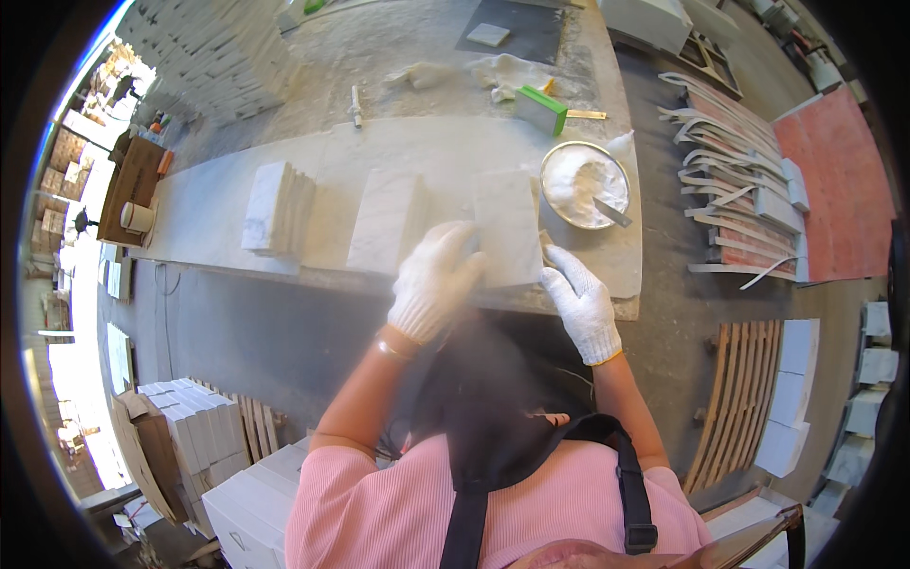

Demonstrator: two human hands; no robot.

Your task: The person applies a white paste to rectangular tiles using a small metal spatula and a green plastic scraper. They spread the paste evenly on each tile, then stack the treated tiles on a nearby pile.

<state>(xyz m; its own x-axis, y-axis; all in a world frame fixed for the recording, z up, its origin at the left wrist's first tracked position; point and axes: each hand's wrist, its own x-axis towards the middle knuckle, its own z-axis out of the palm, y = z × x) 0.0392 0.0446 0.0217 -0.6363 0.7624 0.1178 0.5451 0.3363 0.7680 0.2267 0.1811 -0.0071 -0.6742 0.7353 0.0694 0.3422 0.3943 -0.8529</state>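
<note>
A stack of white, grey-veined marble tiles (507, 223) stands at the front edge of the work table, between my gloved hands. My left hand (436, 280), in a white knit glove, has its fingers bent against the stack's left side. At the lower right edge, my right hand (580, 299) in a matching glove grips the side, fingertips close to the tile; a small beige bit shows above them. Further left stand a second tile stack (381, 218) and a third tile stack (273, 209). A round bowl of white paste (578, 180) with a putty knife (611, 211) sits right of my stack.
Behind the bowl lie a green block (542, 111) and crumpled white cloths (512, 74). A white pen-like tool (355, 106) rests farther left. Many tiles (209, 57) fill the far left. Wooden pallets (735, 398) and white boxes (256, 507) stand on the floor around me.
</note>
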